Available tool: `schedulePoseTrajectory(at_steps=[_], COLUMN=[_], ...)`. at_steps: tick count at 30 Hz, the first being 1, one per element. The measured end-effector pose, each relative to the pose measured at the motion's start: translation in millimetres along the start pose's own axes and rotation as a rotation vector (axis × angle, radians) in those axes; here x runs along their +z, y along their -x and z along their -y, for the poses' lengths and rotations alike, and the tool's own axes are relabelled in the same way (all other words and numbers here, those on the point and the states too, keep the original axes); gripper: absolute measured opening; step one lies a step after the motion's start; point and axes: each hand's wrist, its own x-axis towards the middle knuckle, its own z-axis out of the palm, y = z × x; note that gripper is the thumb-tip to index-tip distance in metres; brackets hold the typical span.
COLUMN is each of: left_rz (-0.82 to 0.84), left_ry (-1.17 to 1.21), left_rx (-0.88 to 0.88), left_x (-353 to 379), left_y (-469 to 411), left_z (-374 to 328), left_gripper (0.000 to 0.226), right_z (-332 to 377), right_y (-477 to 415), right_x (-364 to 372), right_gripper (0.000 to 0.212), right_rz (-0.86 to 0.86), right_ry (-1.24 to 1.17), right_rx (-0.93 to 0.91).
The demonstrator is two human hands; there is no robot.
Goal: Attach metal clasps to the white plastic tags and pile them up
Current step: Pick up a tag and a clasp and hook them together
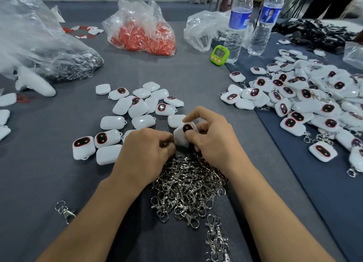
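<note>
White tag (pixel 181 134) sits in right hand (pixel 213 139), clasp (pixel 165 143) in left hand (pixel 145 146).

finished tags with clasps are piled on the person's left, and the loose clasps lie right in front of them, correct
Not quite. The head view shows the finished tags with clasps piled on the person's right, not left. The loose clasps do lie right in front of them.

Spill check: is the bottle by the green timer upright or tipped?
Upright: bottle stands on its base beside the timer.
</note>
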Motion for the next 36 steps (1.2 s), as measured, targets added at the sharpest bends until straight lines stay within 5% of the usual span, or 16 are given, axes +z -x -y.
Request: schedulePoseTrajectory(at_steps=[15,20,30,36], left_rz=[-0.086,-0.18,-0.048,-0.012], left_ry=[-0.018,0.217,0.557,0.477], left_rx=[-0.019,-0.042,-0.143,-0.071], left_x=[0,1,4,3], left_y=[2,2,-6,-3], left_z=[-5,-4,-4,2], left_gripper=[0.003,0.019,0.021,0.013], right_z=[2,5,8,10], right_y=[2,0,0,2], right_x=[0,-1,-10,-10], right_gripper=[0.019,0.02,0.015,0.019], right_rz=[0.051,-0.012,0.031,0.038], right_ry=[-0.132,-0.463,-0.677,-0.696], right_rx=[0.054,0.21,0.298,0.287])
